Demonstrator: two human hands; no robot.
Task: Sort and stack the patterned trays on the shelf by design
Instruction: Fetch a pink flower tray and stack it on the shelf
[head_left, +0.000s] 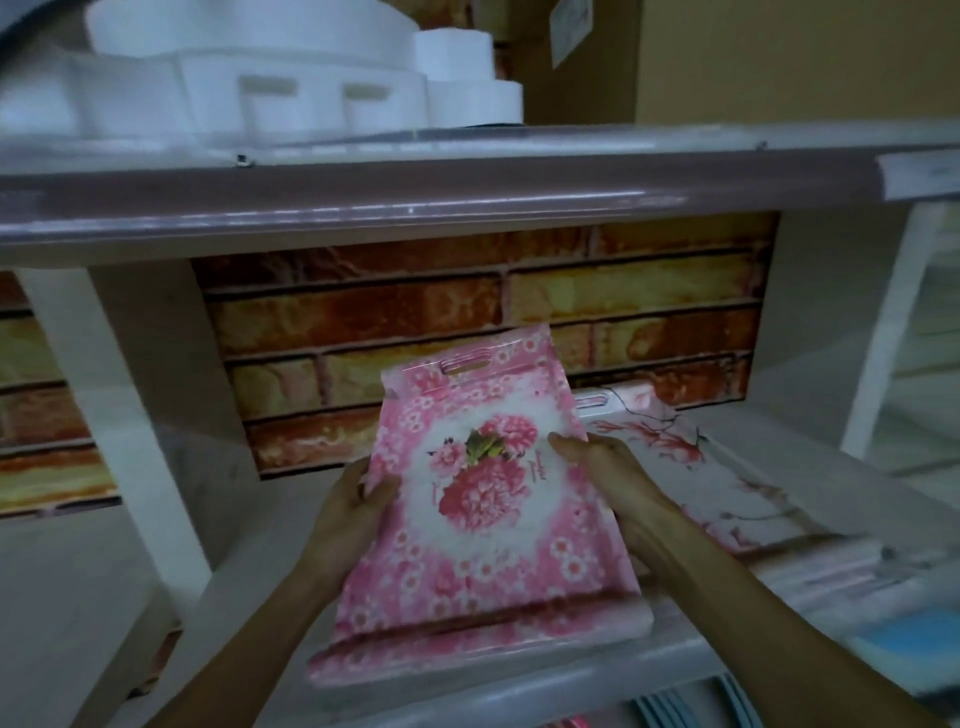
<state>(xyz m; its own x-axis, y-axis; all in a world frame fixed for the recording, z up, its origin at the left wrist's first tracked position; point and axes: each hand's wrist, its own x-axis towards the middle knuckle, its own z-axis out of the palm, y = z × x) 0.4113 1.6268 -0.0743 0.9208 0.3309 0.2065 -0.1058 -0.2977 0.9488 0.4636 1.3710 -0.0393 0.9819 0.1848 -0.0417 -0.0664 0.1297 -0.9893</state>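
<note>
I hold one pink tray (483, 499) over the front of the shelf (779, 447), tilted so its far end with the handle slot points toward 12 o'clock and its near end dips toward me. My left hand (353, 509) grips its left edge, thumb curled onto the printed face; my right hand (608, 473) grips the right edge, fingers wrapped over the rim. The tray shows big pink blooms in a white centre, ringed by small white flowers on pink; two short lines of dark writing sit beside the blooms, too small and blurred to read. At 2 o'clock from it, flat on the shelf, lies a white tray (696, 467) with red branch blossoms, partly under my right wrist; how many lie stacked there I cannot tell. Behind both runs a brick-print wall (519, 312). At 11 o'clock, on the upper shelf (415, 208), stands a heap of white foam blocks (260, 88). A label (919, 176) at 1 o'clock on that shelf's edge is unreadable.
</note>
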